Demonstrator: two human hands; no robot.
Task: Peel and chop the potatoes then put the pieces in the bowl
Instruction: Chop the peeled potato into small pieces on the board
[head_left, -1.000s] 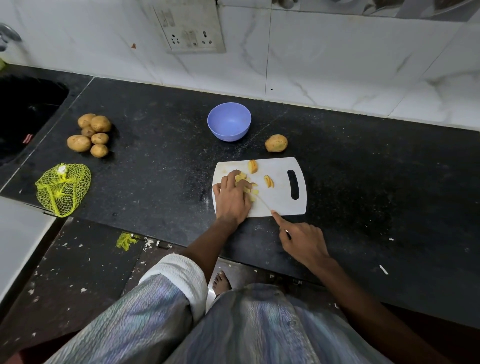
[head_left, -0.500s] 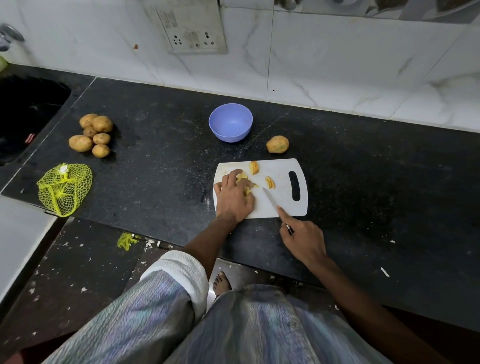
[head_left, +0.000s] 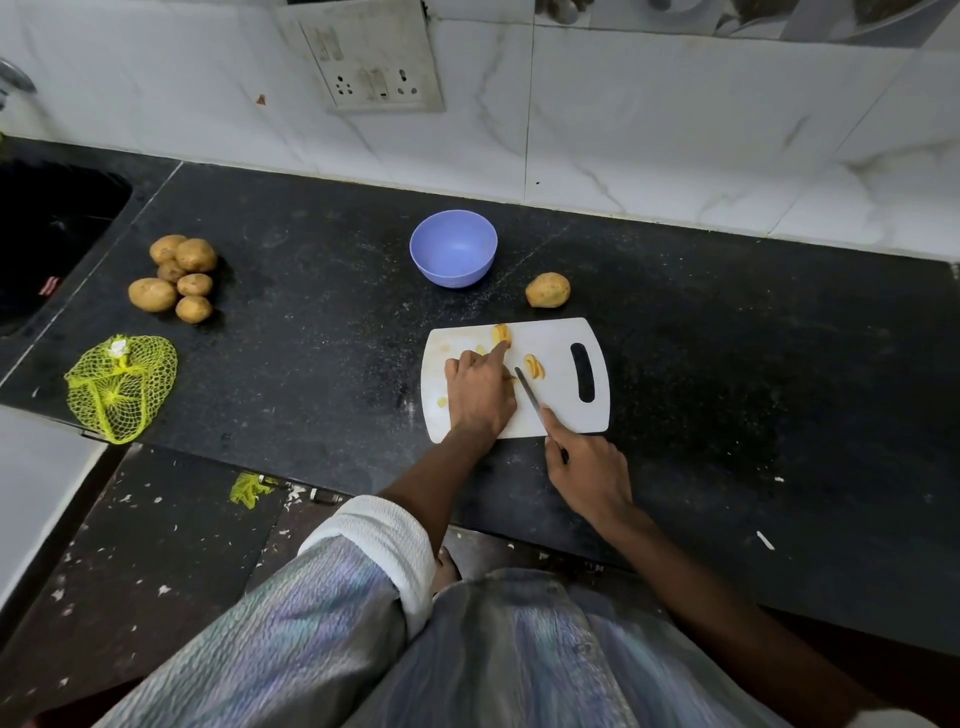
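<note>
We are standing at a black stone counter (head_left: 727, 364) that is running left to right under a white marble-tiled wall (head_left: 675, 130), where a switch-and-socket plate (head_left: 374, 67) is sitting at the far centre. A dark sink (head_left: 47, 234) is lying at the far left. Near the counter's middle a white cutting board (head_left: 561, 343) is lying flat, its handle slot pointing right. Our left hand (head_left: 480, 392) is resting on the board's left half, forefinger stretched out and touching a yellow potato piece (head_left: 502, 333) at the far edge while the other fingers are curling over more cut pieces; how tightly it is holding them we cannot tell. Our right hand (head_left: 589, 470) is gripping a knife (head_left: 530, 395) by the handle just off the board's near edge, forefinger lying along the spine, the blade pointing far and left between our left hand and a second potato piece (head_left: 534, 367). A purple bowl (head_left: 453, 248) is standing beyond the board. A yellow net bag (head_left: 120, 387) is lying at the near left. A heap of unpeeled potatoes (head_left: 179, 278) is sitting beyond the bag, and a single potato (head_left: 547, 290) is lying just past the board's far edge.
</note>
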